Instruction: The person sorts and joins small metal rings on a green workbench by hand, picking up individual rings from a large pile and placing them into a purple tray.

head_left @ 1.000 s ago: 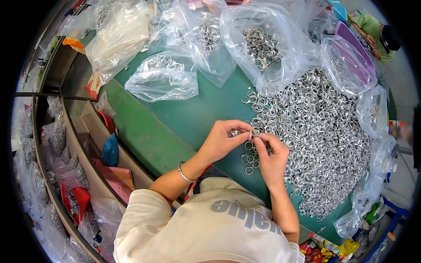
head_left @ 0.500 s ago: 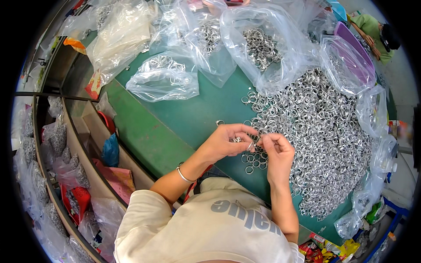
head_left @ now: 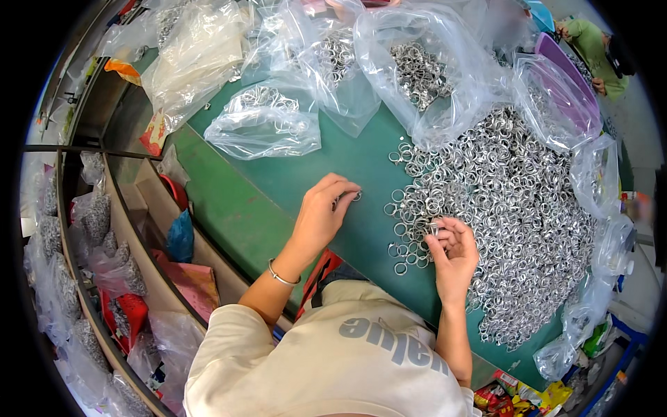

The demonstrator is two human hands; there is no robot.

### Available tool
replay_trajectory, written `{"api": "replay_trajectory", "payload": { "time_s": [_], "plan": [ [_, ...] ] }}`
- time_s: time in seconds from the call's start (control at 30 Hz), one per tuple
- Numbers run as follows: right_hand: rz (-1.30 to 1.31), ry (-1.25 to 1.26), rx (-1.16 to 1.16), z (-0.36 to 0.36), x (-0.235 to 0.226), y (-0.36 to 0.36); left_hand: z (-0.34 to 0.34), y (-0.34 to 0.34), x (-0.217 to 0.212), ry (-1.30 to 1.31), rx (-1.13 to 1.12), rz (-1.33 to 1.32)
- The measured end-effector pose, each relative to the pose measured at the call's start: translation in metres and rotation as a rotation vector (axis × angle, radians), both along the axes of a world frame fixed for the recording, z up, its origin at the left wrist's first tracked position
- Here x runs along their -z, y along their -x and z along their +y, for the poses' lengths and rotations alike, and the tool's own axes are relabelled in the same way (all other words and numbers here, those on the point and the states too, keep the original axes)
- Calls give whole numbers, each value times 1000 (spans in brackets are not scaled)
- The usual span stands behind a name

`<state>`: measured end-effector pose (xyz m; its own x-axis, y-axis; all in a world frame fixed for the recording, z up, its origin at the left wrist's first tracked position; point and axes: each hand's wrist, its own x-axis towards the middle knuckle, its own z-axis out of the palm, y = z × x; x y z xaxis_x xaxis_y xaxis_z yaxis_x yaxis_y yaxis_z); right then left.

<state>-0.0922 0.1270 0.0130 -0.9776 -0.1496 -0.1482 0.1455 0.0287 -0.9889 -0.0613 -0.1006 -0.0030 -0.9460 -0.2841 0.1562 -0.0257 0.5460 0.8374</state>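
Observation:
A wide heap of silver-coloured metal rings (head_left: 528, 222) covers the right half of the green table. My left hand (head_left: 321, 212) is closed over the bare green surface left of the heap, with a few rings partly showing inside its curled fingers. At its fingertips is a small ring (head_left: 357, 196); whether it is pinched or lies on the table, I cannot tell. My right hand (head_left: 456, 258), palm turned up at the heap's left edge, has its fingers closed on a ring (head_left: 434, 228). Loose rings (head_left: 401, 268) lie beside that hand.
Clear plastic bags of rings (head_left: 264, 128) line the far side, one large open bag (head_left: 420, 73) touching the heap. A purple basket (head_left: 570, 73) stands far right, near a person in green (head_left: 590, 45). At left, wooden compartments (head_left: 149, 191) hold a blue bag (head_left: 180, 238) and bagged rings.
My hands were together at the heap's left edge. The left hand has moved away left to the ring on the table; the right has shifted slightly right over the heap.

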Motion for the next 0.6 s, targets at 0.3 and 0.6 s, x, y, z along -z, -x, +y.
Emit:
{"api": "replay_trajectory", "payload": {
  "time_s": [0.3,0.6],
  "plan": [
    [649,-699,2,10,8,5,4,-2,-4,153,-34,-175],
    [276,-334,58,17,6,-1,-3,11,17,168,-79,-22]
  ]
}}
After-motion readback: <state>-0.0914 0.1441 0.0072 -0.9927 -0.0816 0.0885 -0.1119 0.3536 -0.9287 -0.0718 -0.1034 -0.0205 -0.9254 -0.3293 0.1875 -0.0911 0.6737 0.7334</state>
